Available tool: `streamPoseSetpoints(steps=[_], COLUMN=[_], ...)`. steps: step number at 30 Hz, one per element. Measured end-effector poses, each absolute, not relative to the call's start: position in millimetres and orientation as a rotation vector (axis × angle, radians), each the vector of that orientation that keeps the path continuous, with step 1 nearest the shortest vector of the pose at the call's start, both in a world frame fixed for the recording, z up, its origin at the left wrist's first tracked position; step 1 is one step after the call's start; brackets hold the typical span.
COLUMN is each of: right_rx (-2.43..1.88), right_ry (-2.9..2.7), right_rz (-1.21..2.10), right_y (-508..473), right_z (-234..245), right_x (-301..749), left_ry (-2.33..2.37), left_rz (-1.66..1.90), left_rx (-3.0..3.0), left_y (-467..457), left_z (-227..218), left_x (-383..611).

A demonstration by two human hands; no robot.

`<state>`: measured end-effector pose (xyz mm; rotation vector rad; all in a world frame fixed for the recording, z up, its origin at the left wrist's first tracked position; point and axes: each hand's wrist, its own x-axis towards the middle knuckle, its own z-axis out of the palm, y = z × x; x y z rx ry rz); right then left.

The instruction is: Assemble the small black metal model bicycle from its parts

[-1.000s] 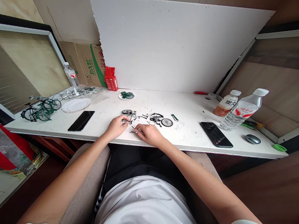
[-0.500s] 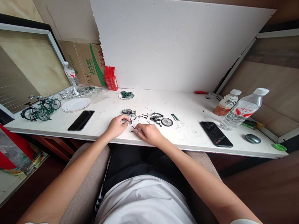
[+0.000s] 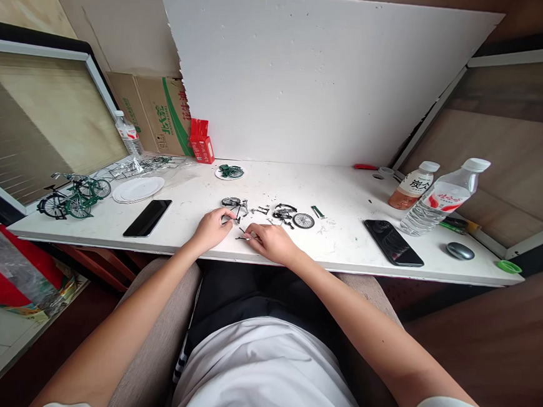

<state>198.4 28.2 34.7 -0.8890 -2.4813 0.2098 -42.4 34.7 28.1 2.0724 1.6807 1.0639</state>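
Note:
My left hand (image 3: 211,229) rests on the white table (image 3: 343,247) with its fingers curled, pinching the partly built model bicycle frame (image 3: 234,205) near its small wheel. My right hand (image 3: 272,241) lies just right of it, fingers closed on a thin dark metal part (image 3: 243,236) that sticks out to the left. Loose small bicycle parts (image 3: 271,213) and a separate spoked wheel (image 3: 303,220) lie just beyond both hands.
Two black phones (image 3: 147,217) (image 3: 393,242) flank the hands. Finished green model bicycles (image 3: 72,195), white plates (image 3: 138,189) and part frames sit at the left. Two bottles (image 3: 436,197), a grey mouse (image 3: 460,251) and a green cap (image 3: 509,267) stand right. A white foam board (image 3: 319,75) backs the table.

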Motion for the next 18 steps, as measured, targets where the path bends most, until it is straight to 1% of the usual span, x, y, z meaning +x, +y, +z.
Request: streamPoseSetpoints(steps=[18], right_rx=[-0.895], right_ry=[-2.489], right_rz=[0.188], right_y=[29.8], right_z=[32.1], right_x=[198.1], left_ry=[1.680], left_rz=[1.056], left_rx=[2.097], left_y=[35.0], left_z=[27.3], left_x=[-42.1])
